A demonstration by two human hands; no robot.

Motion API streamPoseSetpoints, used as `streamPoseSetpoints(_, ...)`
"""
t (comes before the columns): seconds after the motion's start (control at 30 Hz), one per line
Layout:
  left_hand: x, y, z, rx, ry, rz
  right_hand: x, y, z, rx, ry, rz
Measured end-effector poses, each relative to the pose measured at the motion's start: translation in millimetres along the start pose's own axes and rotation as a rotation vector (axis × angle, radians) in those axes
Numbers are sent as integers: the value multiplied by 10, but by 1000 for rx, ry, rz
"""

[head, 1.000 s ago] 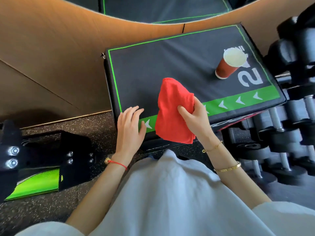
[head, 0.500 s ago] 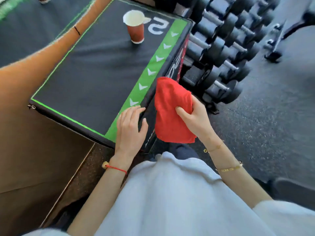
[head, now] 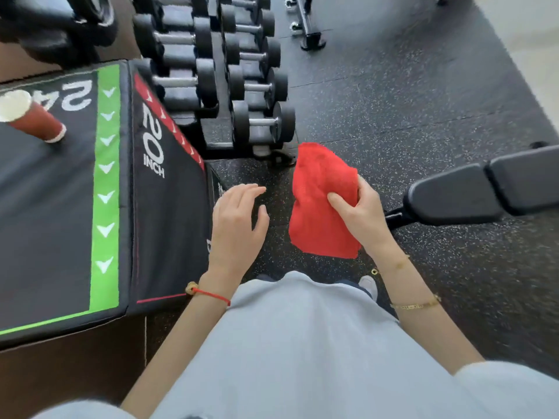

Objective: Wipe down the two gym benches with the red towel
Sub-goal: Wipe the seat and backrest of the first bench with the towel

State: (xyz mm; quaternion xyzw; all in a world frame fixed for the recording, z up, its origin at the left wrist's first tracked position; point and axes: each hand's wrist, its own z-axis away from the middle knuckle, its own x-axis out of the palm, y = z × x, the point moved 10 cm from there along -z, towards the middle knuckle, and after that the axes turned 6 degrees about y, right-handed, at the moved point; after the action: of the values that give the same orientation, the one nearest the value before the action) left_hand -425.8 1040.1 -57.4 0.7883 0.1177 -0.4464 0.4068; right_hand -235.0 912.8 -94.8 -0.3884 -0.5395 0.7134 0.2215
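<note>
My right hand (head: 361, 214) grips the red towel (head: 320, 201), which hangs in the air above the speckled floor. A black padded gym bench (head: 472, 192) reaches in from the right edge, its near end just right of that hand. My left hand (head: 237, 228) hovers with relaxed fingers and holds nothing, in front of the side of the black plyo box (head: 169, 207). Only one bench is in view.
The plyo box with a green arrow stripe fills the left, a red paper cup (head: 33, 116) standing on its top. A rack of black dumbbells (head: 223, 71) stands behind it. A metal equipment foot (head: 308, 34) sits at the far top. Speckled rubber floor (head: 423, 101) spreads to the right.
The view has swung right, from the top of the plyo box to the floor and a bench. My left hand has come off the box edge. My right hand keeps holding the towel.
</note>
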Motion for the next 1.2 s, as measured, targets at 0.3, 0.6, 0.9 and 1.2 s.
streamPoseSetpoints(0.3,1077,1639,186,189,-101,75,-1961,686,207,79,194,-8)
streamPoseSetpoints(0.6,2032,2843,408,183,-145,103,-3373,1304,20,138,163,72)
streamPoseSetpoints(0.9,2716,3374,118,177,-222,61,-3957,1723,-534,212,160,94)
streamPoseSetpoints(1.2,3325,3605,-437,205,-227,41,-4258,2048,-1215,237,187,128)
